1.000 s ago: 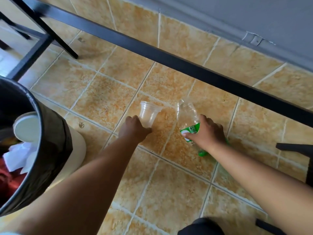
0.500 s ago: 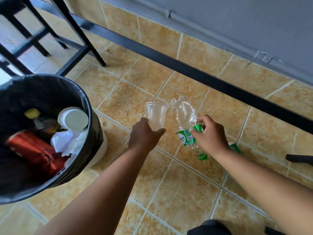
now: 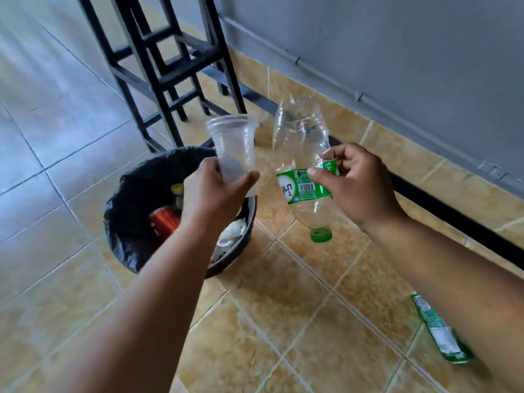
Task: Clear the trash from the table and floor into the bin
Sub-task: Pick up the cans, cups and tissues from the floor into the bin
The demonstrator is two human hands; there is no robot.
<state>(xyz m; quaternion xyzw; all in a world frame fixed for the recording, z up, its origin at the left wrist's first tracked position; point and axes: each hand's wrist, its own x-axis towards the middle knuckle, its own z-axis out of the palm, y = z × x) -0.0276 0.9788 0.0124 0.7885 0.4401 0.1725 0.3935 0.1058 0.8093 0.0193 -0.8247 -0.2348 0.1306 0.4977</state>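
- The bin [image 3: 124, 219] stands on the floor [image 3: 297, 321], to the left of the middle, lined with a black bag. Some trash is inside: a red can [image 3: 164, 219], a bit of yellow, and crumpled white paper [image 3: 231, 236] near the right side of the rim.
- A black stool [image 3: 167, 61] stands on the floor behind the bin, near the grey wall [image 3: 397, 38].
- The left hand [image 3: 212, 194] is up in the air over the right side of the bin. Its thumb and fingers are wrapped tight round the bottom of a clear plastic cup [image 3: 232, 146]. The cup stands upright with its open mouth on top.
- The clear bottle [image 3: 300, 154] is held just to the right of the cup, over the floor beside the bin, not touching the cup. It is crushed and upside down, so its green cap [image 3: 320, 235] points at the floor. A green label [image 3: 303, 185] goes round its middle.
- The right hand [image 3: 357, 185] grips the bottle at the label, thumb on the front and fingers round the back.
- A long, flat green and white wrapper [image 3: 439, 333] lies on the floor far to the right, partly hidden by the right arm.
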